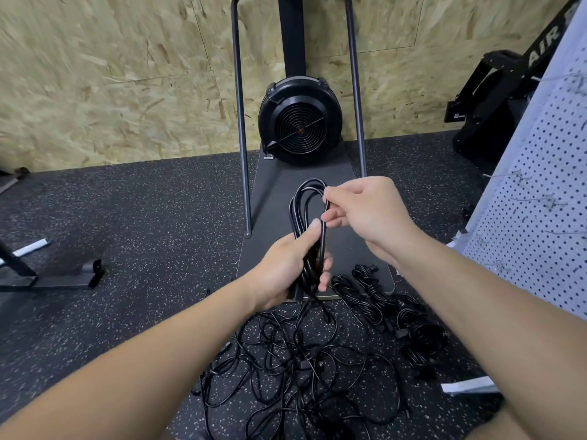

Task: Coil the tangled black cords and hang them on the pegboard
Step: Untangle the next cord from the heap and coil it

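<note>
I have the half-made coil (306,217) between my two hands, held up over the flat black base (279,192) of the fan machine (300,122). My left hand (286,271) grips the lower part of the coil, fingers curled round the bunched strands and thumb lying up along them. My right hand (365,214) is higher and to the right of it, pinching the right-hand side of the loop between thumb and fingers near its top. Both forearms reach forward from the bottom corners of the view and meet over the near end of that base, the right wrist bent a little so the hand comes at the loop from the side.

The coil is a long narrow loop. Its long axis runs near upright in the view, the rounded top pointing toward the fan machine and the gathered end pointing down toward me. From under my left hand the loose strands trail down into the tangled cords (298,369), which lie spread on the speckled floor (127,233) just on my side of the base.

To the right of that tangle, close by the near right corner of the base, lie the bundled cords (374,296), already wound, in a row running away toward the lower right. The pegboard (540,192) stands to the right of the base, white and leaning, with wire hooks (552,201) on it; no cord hangs there.
</note>
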Available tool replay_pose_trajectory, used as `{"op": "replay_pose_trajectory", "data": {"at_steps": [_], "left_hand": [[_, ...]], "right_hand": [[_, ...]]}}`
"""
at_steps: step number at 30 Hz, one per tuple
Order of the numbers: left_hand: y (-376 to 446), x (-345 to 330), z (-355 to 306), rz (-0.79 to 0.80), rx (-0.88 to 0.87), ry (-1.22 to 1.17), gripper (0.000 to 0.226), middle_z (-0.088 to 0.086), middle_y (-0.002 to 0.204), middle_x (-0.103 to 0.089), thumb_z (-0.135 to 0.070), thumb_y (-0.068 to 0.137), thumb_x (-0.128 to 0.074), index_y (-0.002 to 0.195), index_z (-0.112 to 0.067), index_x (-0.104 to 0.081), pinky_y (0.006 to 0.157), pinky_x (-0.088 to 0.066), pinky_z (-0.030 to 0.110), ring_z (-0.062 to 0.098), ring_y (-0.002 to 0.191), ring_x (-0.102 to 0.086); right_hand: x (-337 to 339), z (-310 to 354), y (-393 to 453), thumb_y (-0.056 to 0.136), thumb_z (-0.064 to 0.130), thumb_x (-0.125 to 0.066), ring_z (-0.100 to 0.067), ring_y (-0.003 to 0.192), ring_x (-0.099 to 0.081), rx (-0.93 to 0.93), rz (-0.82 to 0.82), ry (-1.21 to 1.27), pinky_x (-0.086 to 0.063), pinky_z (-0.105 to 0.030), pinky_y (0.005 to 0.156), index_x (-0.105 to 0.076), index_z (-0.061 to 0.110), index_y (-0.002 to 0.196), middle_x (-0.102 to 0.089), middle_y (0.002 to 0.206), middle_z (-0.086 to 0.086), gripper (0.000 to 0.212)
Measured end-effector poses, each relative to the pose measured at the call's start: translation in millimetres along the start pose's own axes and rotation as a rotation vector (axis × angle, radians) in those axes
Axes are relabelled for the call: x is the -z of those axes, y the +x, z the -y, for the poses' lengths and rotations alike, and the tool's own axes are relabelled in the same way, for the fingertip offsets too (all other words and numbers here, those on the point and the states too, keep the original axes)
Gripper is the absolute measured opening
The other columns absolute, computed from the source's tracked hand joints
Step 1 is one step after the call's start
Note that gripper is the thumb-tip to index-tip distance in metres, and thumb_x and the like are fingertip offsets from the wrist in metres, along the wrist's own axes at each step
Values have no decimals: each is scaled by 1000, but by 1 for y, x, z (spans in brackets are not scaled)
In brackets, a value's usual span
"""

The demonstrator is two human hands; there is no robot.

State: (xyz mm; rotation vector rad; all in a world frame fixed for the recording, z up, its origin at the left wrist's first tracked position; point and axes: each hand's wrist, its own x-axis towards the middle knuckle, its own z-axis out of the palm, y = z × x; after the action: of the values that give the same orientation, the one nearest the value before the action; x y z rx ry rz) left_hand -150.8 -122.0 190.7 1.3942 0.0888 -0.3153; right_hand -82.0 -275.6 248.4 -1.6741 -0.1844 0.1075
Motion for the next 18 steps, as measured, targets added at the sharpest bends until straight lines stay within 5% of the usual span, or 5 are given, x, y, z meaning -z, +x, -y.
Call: {"op": "replay_pose_trajectory", "data": {"at_steps": [5,12,16,18], "left_hand": [[-2,-5,7,26,-78,128,29,14,79,-58,-38,112,-62,99,-12,-58,62,-50,36,24,60,-54],[-1,0,9,-61,-170,200,22,12,68,-54,-26,115,-59,104,-7,-58,62,-50,38,26,55,-51],[5,9,1,-153,-211,185,35,8,65,-49,-31,117,-55,113,1,-68,60,-50,36,24,53,-49],[8,14,-4,-185,-239,152,34,7,65,-48,-33,116,-56,113,-4,-73,60,-49,35,23,54,-48]], "right_hand": [[5,-1,-1,99,15,-71,-25,67,-81,40,7,-173,-69,-49,81,-81,6,86,-79,68,-8,19],[10,-7,0,97,33,-81,-9,59,-74,197,-81,-411,-67,-44,75,-77,21,83,-76,65,4,19],[7,-19,3,105,51,-65,-12,70,-78,112,39,-353,-66,-52,84,-78,19,90,-80,77,1,37],[5,-32,5,112,43,-54,-18,79,-81,-7,166,-380,-66,-53,88,-79,16,98,-82,91,-4,39]]}}
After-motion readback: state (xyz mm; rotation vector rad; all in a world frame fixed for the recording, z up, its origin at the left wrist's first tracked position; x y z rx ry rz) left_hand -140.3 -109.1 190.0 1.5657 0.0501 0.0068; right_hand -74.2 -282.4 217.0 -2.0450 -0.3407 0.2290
